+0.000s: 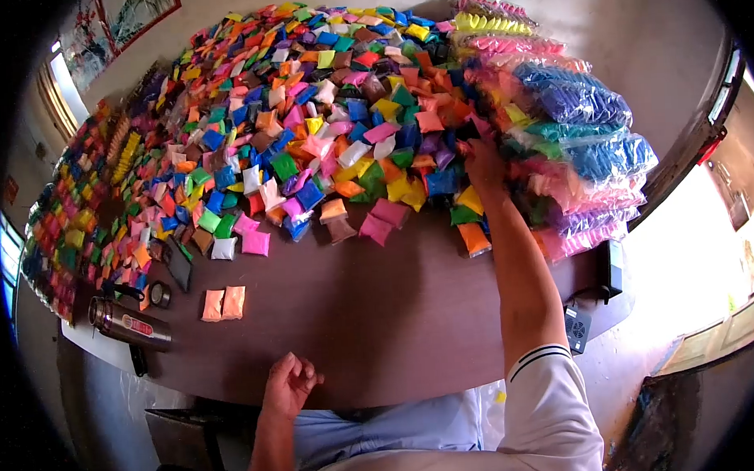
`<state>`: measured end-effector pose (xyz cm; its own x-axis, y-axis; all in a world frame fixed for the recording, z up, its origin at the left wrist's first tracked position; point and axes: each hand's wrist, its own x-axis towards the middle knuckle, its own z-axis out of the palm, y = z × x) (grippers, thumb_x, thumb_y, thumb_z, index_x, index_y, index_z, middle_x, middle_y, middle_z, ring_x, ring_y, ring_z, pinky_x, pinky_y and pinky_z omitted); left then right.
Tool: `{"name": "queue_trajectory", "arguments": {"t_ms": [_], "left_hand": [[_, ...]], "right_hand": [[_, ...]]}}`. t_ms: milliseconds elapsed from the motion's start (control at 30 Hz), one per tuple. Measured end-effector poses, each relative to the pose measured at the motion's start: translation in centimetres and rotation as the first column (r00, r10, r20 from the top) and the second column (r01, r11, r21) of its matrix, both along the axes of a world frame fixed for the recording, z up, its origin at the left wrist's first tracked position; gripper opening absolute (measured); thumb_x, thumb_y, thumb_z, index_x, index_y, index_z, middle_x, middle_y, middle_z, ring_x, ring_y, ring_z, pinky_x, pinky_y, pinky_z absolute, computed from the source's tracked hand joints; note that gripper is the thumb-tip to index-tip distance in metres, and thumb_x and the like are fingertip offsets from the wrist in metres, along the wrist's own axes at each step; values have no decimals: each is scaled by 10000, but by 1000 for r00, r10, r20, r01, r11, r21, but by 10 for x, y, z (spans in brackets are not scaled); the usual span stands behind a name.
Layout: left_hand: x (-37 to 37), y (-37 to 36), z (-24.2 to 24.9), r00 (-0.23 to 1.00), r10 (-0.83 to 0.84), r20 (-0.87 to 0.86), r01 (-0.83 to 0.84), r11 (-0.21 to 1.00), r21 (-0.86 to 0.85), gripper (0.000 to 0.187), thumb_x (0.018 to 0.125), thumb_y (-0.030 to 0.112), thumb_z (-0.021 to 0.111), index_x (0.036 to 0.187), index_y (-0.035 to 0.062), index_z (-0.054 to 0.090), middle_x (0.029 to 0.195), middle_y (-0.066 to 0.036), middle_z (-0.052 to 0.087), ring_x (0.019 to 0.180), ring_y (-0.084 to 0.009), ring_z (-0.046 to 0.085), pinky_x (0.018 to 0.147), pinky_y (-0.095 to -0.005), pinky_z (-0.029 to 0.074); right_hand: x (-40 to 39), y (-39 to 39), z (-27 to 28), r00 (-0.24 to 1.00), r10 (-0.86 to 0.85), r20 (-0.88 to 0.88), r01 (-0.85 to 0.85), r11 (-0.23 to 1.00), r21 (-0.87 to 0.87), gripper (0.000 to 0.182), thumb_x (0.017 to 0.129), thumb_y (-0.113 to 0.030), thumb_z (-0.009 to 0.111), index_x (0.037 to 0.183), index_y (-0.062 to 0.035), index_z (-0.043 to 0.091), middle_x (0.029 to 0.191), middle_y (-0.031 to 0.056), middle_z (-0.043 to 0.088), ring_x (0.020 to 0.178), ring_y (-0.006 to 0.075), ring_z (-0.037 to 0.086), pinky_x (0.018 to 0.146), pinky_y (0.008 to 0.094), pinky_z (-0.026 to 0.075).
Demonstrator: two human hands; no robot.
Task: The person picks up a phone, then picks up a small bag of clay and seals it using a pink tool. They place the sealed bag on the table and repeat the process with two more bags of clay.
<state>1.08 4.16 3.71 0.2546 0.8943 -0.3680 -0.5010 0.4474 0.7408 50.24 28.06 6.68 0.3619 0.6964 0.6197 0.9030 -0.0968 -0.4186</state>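
Note:
My right hand [482, 164] reaches into the right side of a big heap of small colored packets [307, 146]. Its fingers are bunched among dark and pink packets, and what they hold, if anything, is hidden. Over the near edge of the table [313, 321], my left hand [291, 384] hovers with its fingers curled in and nothing visible in them. Two light orange packets [223, 304] lie side by side on the table, up and to the left of that hand.
Clear bags of sorted packets [590, 162] are stacked at the right. A steel thermos [131, 325] lies on its side at the left, by a round lid [159, 294] and a dark flat object [178, 263]. A black box-like device [612, 270] stands at the right edge.

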Motion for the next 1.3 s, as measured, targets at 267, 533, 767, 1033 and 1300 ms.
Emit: {"name": "queue_trajectory", "arguments": {"t_ms": [267, 533, 767, 1033, 1300], "left_hand": [[-4, 3, -6, 995, -46, 89, 50, 998, -38, 348, 921, 366, 553, 678, 131, 475, 730, -76, 584, 590, -162, 511, 751, -416, 461], [-3, 3, -8, 993, -67, 93, 68, 998, -10, 341, 929, 372, 542, 687, 144, 467, 742, -72, 592, 617, -165, 520, 767, -408, 459], [-1, 0, 0, 993, -94, 69, 92, 995, 26, 331, 941, 348, 521, 692, 142, 448, 741, -67, 578, 637, -170, 520, 821, -425, 463], [16, 9, 3, 978, -172, -121, 183, 979, 84, 362, 959, 351, 482, 703, 96, 471, 779, -94, 573, 686, -182, 552, 812, -434, 509], [55, 48, 12, 845, -235, -481, 394, 881, 262, 449, 941, 451, 500, 964, 9, 574, 876, -66, 570, 785, -144, 592, 663, -286, 552]], "right_hand": [[-6, -38, 24, 436, 342, -832, -192, 939, 285, 115, 864, -196, 609, 849, -82, 595, 728, 36, 584, 535, 162, 541, 437, 284, 395], [-60, -104, 12, -326, 324, -888, -253, 875, 413, 192, 884, -250, 588, 757, -115, 536, 617, -17, 478, 443, 89, 409, 367, 223, 244], [-135, -139, 5, -81, 261, -962, -466, 843, 268, 162, 840, -192, 690, 778, -126, 555, 602, -57, 467, 458, 35, 378, 394, 197, 258], [-214, -167, -10, -198, 280, -939, -704, 626, 335, 136, 822, -158, 707, 869, -53, 634, 732, -11, 618, 599, 58, 546, 526, 214, 417], [-267, -178, -7, -344, 142, -928, -781, 506, 366, 221, 851, -202, 697, 959, -21, 629, 861, 54, 664, 718, 130, 628, 589, 250, 498]]}}
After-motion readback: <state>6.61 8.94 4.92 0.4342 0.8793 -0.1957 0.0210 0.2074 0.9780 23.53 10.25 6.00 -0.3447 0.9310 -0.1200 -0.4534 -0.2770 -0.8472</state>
